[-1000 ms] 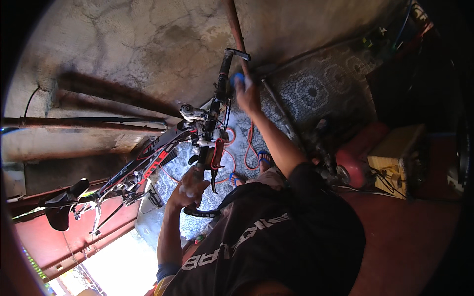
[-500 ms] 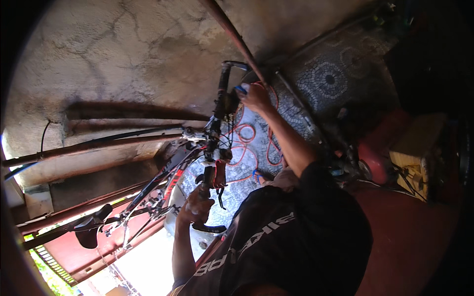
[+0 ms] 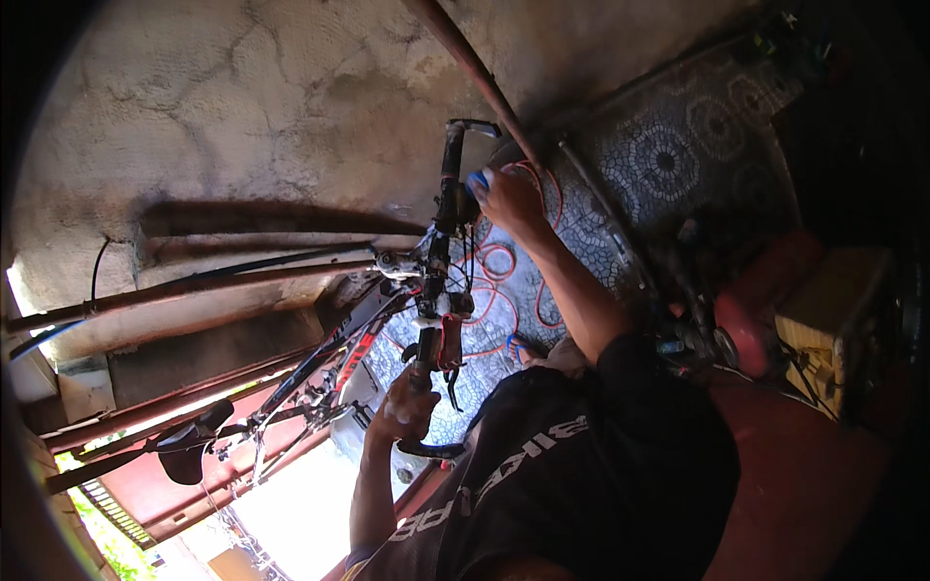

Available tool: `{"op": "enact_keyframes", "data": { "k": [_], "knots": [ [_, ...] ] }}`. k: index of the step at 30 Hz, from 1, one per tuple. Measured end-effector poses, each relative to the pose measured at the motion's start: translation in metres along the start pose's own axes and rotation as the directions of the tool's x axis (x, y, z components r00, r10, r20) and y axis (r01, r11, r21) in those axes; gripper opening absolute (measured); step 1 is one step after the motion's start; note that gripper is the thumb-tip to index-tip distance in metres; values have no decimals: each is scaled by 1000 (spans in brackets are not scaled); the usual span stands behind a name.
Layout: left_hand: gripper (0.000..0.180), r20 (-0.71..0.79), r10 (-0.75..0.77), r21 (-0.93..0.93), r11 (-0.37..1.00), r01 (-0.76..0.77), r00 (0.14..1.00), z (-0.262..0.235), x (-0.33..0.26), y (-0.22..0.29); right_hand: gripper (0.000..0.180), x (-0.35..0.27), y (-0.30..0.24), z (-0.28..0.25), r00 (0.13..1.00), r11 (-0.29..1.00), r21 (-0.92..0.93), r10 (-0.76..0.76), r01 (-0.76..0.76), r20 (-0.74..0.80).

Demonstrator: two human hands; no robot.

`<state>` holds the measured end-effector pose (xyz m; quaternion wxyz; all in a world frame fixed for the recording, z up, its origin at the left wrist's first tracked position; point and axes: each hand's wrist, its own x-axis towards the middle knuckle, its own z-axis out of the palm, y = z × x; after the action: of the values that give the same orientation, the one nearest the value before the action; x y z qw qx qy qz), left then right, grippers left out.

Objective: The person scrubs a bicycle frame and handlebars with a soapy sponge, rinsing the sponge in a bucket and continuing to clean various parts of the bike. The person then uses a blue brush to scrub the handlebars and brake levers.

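Note:
A bicycle's flat handlebar (image 3: 438, 254) runs up and down the middle of the view, with white foam on parts of it. Around the grip at its lower end my left hand (image 3: 405, 407) is closed. A brake lever (image 3: 452, 389) sticks out just above that hand. Close beside the upper half of the bar, my right hand (image 3: 511, 201) is closed on a small blue item (image 3: 477, 182), which looks soft but is mostly covered by the fingers. A bar end (image 3: 475, 125) juts out at the top. Leftward stretch the red and black bicycle frame (image 3: 360, 351) and the saddle (image 3: 197, 450).
A cracked wall (image 3: 262, 107) stands behind the bicycle, with rusty pipes (image 3: 232, 286) along it. An orange hose (image 3: 496, 259) lies coiled on the patterned tile floor (image 3: 664, 160). At right are a dark bar (image 3: 605, 213) and a wooden box (image 3: 823, 320).
The whole view has shifted slightly, so things sit a little further right. My right hand has moved slightly down along the bar; my left hand keeps its hold on the grip.

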<state>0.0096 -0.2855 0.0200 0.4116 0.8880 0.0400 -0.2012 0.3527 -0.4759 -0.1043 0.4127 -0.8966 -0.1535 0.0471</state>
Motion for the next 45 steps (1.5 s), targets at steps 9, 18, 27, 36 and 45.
{"op": "enact_keyframes", "data": {
  "k": [9,18,27,36,45],
  "knots": [
    [23,103,456,372,806,-460,884,-14,24,12,47,-7,41,15,975,958,204,177,-202,134],
    [45,152,-410,-520,740,426,899,-16,31,46,56,63,53,10,980,945,307,158,-114,-123],
    [40,58,-256,-267,928,262,965,-12,25,21,50,95,58,-39,988,999,-47,30,-23,153],
    [42,-65,-201,41,978,204,977,2,25,26,16,145,19,-75,875,890,-230,-285,393,392],
    [34,-45,-363,-223,912,345,931,3,37,43,22,165,38,-4,803,860,-128,-396,495,445]
  ]
}}
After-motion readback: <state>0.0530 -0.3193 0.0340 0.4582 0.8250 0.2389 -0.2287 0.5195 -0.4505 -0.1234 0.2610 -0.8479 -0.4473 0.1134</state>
